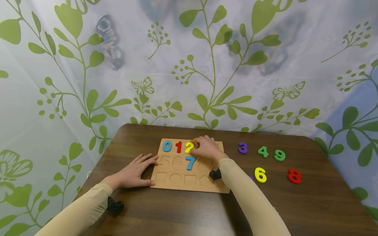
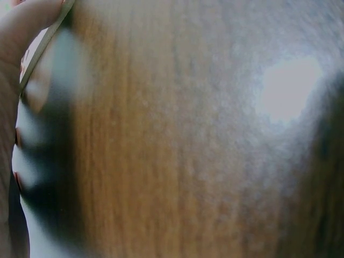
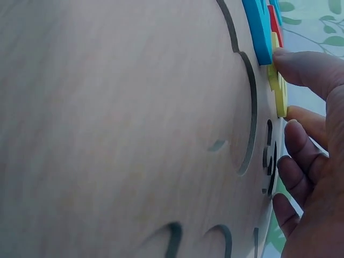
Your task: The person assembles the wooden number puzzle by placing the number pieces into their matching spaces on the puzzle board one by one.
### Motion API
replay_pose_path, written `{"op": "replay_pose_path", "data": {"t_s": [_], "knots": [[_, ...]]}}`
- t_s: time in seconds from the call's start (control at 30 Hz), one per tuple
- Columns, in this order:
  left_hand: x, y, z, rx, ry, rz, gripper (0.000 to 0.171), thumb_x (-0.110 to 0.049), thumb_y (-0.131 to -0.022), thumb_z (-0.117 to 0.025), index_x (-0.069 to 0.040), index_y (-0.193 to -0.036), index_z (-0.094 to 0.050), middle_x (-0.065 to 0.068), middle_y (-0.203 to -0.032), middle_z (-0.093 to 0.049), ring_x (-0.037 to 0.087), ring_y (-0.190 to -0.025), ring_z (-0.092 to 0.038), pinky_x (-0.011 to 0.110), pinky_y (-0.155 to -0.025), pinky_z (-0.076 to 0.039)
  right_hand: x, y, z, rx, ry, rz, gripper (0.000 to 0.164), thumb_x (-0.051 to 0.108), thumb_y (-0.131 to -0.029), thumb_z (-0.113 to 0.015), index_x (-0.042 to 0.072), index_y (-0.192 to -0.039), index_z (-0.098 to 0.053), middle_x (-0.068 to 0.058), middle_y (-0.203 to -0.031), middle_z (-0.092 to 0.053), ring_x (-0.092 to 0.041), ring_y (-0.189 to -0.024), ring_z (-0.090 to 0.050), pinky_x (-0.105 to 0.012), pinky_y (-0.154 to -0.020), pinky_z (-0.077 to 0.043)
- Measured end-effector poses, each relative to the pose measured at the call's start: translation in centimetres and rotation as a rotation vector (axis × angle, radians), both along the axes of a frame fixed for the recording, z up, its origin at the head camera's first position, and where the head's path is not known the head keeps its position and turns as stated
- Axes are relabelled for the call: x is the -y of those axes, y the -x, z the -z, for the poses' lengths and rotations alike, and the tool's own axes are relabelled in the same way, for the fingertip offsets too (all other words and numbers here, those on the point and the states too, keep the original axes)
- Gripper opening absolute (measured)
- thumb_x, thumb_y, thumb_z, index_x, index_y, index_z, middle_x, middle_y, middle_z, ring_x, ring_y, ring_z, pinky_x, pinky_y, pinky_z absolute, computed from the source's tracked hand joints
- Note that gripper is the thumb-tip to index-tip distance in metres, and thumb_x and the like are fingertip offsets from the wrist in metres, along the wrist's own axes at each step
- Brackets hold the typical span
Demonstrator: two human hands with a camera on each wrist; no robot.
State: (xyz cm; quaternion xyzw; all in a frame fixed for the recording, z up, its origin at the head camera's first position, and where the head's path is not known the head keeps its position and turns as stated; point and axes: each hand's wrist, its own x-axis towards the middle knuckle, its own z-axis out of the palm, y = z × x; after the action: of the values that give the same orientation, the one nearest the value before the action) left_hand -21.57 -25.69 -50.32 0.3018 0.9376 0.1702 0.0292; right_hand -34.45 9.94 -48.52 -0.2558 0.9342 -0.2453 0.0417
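My right hand (image 1: 206, 148) pinches the yellow number 2 (image 1: 189, 147) between thumb and index finger, at the top row of a wooden number board (image 1: 168, 183). In the right wrist view, the thumb and index finger touch opposite ends of that yellow piece (image 3: 277, 86). To its left on the board stand a blue 0 (image 1: 167, 146) and a red 1 (image 1: 178, 147). A blue 7 (image 1: 190, 163) is in the middle row. My left hand (image 1: 134, 172) lies with fingers spread, its fingertips and thumb touching the board's left edge.
Right of the board lie a purple 3 (image 1: 242, 147), green 4 (image 1: 263, 151), green 9 (image 1: 279, 155), yellow 6 (image 1: 260, 175) and red 8 (image 1: 294, 176). The right sleeve mostly hides another purple piece (image 1: 251, 177). A leaf-patterned curtain (image 1: 165, 82) hangs behind the brown table (image 1: 165, 213).
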Motion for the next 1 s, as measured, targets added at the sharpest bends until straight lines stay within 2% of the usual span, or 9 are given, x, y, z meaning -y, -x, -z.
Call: {"op": "replay_pose_path", "data": {"t_s": [0.17, 0.33, 0.6, 0.83, 1.0], "knots": [[-0.1, 0.0, 0.0, -0.005, 0.003, 0.005, 0.077, -0.075, -0.086, -0.063, -0.023, -0.141, -0.05, 0.002, -0.166, -0.03, 0.035, -0.153, -0.022, 0.065, -0.12, -0.011, -1.1, -0.5, -1.0, 0.02, 0.047, -0.012, 0.056, 0.043, -0.092, -0.076, 0.017, -0.14, -0.064, 0.004, -0.083, -0.057, -0.021, -0.09, -0.043, -0.043, -0.082, -0.026], [-0.1, 0.0, -0.1, -0.008, -0.004, 0.008, 0.077, -0.075, -0.085, -0.064, -0.023, -0.14, -0.051, 0.002, -0.166, -0.03, 0.035, -0.153, -0.023, 0.064, -0.12, -0.011, -3.6, -1.0, -3.5, -0.011, 0.088, 0.006, 0.049, 0.036, -0.096, -0.071, 0.016, -0.141, -0.063, 0.004, -0.088, -0.058, -0.023, -0.094, -0.043, -0.048, -0.087, -0.025], [0.1, -0.1, 0.1, -0.022, -0.008, 0.007, 0.079, -0.076, -0.085, -0.064, -0.023, -0.142, -0.051, 0.002, -0.166, -0.031, 0.036, -0.152, -0.024, 0.064, -0.12, -0.013, -9.1, -1.9, -6.5, -0.054, 0.141, 0.03, 0.049, 0.044, -0.097, -0.069, 0.022, -0.14, -0.063, 0.005, -0.095, -0.06, -0.023, -0.105, -0.048, -0.053, -0.102, -0.03], [-0.1, -0.3, -0.2, -0.029, -0.029, 0.011, 0.078, -0.073, -0.085, -0.066, -0.021, -0.142, -0.052, 0.004, -0.165, -0.033, 0.038, -0.152, -0.025, 0.065, -0.12, -0.013, -13.7, -3.2, -7.6, -0.076, 0.151, 0.067, 0.052, 0.049, -0.097, -0.068, 0.024, -0.142, -0.061, 0.005, -0.1, -0.062, -0.027, -0.119, -0.047, -0.062, -0.112, -0.021], [-0.2, -0.3, -0.2, -0.025, -0.025, 0.016, 0.078, -0.073, -0.085, -0.066, -0.021, -0.141, -0.052, 0.004, -0.165, -0.032, 0.038, -0.152, -0.025, 0.065, -0.12, -0.012, -17.1, -3.6, -7.2, -0.066, 0.14, 0.127, 0.052, 0.044, -0.098, -0.068, 0.019, -0.143, -0.06, 0.001, -0.106, -0.064, -0.032, -0.125, -0.045, -0.067, -0.112, -0.016]]}}
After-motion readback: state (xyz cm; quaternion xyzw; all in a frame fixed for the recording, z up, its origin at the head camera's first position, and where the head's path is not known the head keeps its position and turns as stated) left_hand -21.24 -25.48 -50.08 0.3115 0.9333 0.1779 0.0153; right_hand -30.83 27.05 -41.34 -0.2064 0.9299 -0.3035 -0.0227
